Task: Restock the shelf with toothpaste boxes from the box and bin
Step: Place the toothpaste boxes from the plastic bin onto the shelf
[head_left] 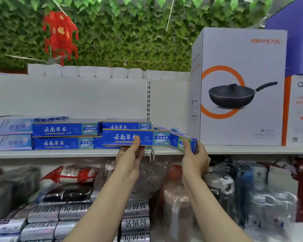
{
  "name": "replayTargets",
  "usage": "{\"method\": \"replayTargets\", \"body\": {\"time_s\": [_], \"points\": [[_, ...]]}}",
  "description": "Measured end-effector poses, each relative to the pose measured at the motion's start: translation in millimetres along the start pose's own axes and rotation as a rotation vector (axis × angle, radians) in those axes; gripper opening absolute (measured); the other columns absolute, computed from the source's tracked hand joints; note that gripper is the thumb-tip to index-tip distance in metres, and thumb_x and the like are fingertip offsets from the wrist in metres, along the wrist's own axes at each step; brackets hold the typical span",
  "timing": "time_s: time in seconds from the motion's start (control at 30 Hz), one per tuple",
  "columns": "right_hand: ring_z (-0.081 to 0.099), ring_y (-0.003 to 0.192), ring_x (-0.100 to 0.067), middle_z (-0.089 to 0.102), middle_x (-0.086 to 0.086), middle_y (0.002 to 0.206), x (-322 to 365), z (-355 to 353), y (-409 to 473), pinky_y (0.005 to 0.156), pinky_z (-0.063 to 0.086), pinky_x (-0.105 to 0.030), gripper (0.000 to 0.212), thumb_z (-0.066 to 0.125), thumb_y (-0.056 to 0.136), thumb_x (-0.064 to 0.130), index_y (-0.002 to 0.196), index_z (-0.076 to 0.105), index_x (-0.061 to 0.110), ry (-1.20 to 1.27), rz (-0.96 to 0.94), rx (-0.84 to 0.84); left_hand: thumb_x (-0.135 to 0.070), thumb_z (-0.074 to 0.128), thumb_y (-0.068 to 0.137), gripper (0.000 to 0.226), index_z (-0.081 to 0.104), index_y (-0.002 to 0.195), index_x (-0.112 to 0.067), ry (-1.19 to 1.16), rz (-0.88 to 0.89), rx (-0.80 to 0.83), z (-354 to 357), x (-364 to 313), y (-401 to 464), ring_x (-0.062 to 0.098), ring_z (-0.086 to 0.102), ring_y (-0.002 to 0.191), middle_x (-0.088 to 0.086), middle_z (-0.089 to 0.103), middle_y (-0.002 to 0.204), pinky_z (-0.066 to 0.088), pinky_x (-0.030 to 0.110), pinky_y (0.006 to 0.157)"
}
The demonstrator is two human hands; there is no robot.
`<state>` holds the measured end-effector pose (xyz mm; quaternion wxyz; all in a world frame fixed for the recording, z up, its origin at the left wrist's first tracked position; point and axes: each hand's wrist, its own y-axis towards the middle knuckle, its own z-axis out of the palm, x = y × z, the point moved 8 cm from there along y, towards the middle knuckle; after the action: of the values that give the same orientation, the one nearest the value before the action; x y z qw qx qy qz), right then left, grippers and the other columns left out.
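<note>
Fingers [136,143] of left hand [129,158] pinch a blue toothpaste box [136,137] from below, thumb on its front, held level just above the shelf [68,153] edge. Right hand [194,158] curls round the end of a second box [183,141], angled. Behind the fingers: stacked blue boxes [63,136]; right of them, a wok carton [238,88]. Step: placing. Next, prob. slide the left box onto the stack, square w/ the row.

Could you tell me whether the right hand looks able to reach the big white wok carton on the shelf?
Probably yes: the white wok carton stands just beside the right hand with nothing between, but that hand grips a blue toothpaste box.
</note>
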<state>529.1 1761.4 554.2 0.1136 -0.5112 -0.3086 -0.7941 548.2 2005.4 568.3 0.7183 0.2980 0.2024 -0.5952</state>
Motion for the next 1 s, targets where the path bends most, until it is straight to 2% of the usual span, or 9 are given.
{"method": "replayTargets", "body": {"time_s": [0.1, 0.23, 0.33, 0.43, 0.53, 0.67, 0.83, 0.9, 1.0], "points": [[0.035, 0.095, 0.0, 0.064, -0.002, 0.116, -1, 1, 0, 0.098, 0.039, -0.031, 0.049, 0.073, 0.083, 0.055, 0.128, 0.064, 0.036, -0.111, -0.031, -0.004, -0.008, 0.068, 0.092, 0.014, 0.06, 0.101, -0.015, 0.013, 0.038, 0.026, 5, -4, 1, 0.013, 0.07, 0.09, 0.003, 0.071, 0.104, 0.055, 0.03, 0.085], [0.037, 0.131, -0.017, 0.056, -0.001, 0.139, 18, -1, -6, 0.113, 0.027, -0.045, 0.073, 0.068, 0.086, 0.057, 0.149, 0.041, 0.032, -0.245, -0.163, -0.045, -0.01, 0.068, 0.092, 0.016, 0.061, 0.105, -0.016, 0.031, 0.056, 0.045, 9, -9, 5, 0.01, 0.07, 0.087, 0.001, 0.071, 0.101, 0.055, 0.03, 0.088], [0.046, 0.124, -0.013, 0.056, 0.004, 0.136, 61, 5, -22, 0.103, 0.04, -0.022, 0.059, 0.07, 0.09, 0.043, 0.144, 0.049, 0.031, -0.074, -0.373, 0.029, -0.012, 0.069, 0.091, 0.024, 0.06, 0.113, -0.014, 0.043, 0.06, 0.065, 10, -11, 11, 0.011, 0.07, 0.089, 0.002, 0.071, 0.105, 0.055, 0.031, 0.09], [0.056, 0.106, 0.01, 0.062, 0.012, 0.119, 74, 40, -35, 0.075, 0.041, 0.001, 0.046, 0.072, 0.092, 0.032, 0.136, 0.057, 0.038, 0.114, -0.27, 0.36, -0.013, 0.07, 0.091, 0.022, 0.062, 0.112, -0.013, 0.055, 0.038, 0.081, 12, -11, 14, 0.011, 0.071, 0.087, 0.001, 0.072, 0.104, 0.056, 0.03, 0.088], [0.055, 0.102, 0.021, 0.064, 0.01, 0.117, 76, 67, -42, 0.072, 0.047, -0.003, 0.041, 0.072, 0.093, 0.025, 0.129, 0.061, 0.042, 0.129, -0.224, 0.526, -0.014, 0.07, 0.091, 0.017, 0.065, 0.107, -0.015, 0.064, 0.009, 0.11, 13, -16, 19, 0.009, 0.073, 0.083, 0.001, 0.074, 0.102, 0.056, 0.029, 0.086], [0.072, 0.1, -0.018, 0.074, -0.005, 0.103, 78, 79, -40, 0.067, 0.058, -0.024, 0.027, 0.072, 0.092, 0.014, 0.114, 0.067, 0.029, 0.261, -0.166, 0.504, -0.018, 0.07, 0.092, 0.017, 0.065, 0.105, -0.009, 0.194, 0.032, 0.121, 10, -29, 28, 0.012, 0.073, 0.084, 0.009, 0.073, 0.104, 0.058, 0.028, 0.084], [0.074, 0.095, -0.023, 0.076, -0.008, 0.099, 71, 101, -35, 0.068, 0.063, -0.036, 0.024, 0.07, 0.093, 0.011, 0.112, 0.065, 0.024, 0.315, -0.062, 0.453, -0.053, 0.082, 0.073, 0.083, 0.046, 0.133, -0.008, 0.578, 0.242, -0.075, -14, -60, 40, 0.02, 0.069, 0.095, 0.009, 0.066, 0.113, 0.056, 0.039, 0.089], [0.074, 0.095, -0.023, 0.076, -0.008, 0.101, 65, 114, -31, 0.067, 0.061, -0.035, 0.024, 0.069, 0.094, 0.012, 0.11, 0.065, 0.028, 0.281, -0.051, 0.459, -0.05, 0.079, 0.077, 0.073, 0.044, 0.129, -0.013, 0.744, 0.397, -0.15, -21, -83, 38, 0.015, 0.062, 0.096, 0.003, 0.055, 0.119, 0.047, 0.032, 0.088], [0.071, 0.098, -0.016, 0.071, -0.009, 0.115, 59, 139, -30, 0.059, 0.055, -0.019, 0.029, 0.067, 0.096, 0.013, 0.119, 0.065, 0.029, 0.214, -0.078, 0.51, -0.046, 0.075, 0.084, 0.063, 0.047, 0.129, -0.013, 0.961, 0.591, -0.182, -25, -102, 37, 0.019, 0.049, 0.119, 0.0, 0.047, 0.126, 0.04, 0.033, 0.101]]}}
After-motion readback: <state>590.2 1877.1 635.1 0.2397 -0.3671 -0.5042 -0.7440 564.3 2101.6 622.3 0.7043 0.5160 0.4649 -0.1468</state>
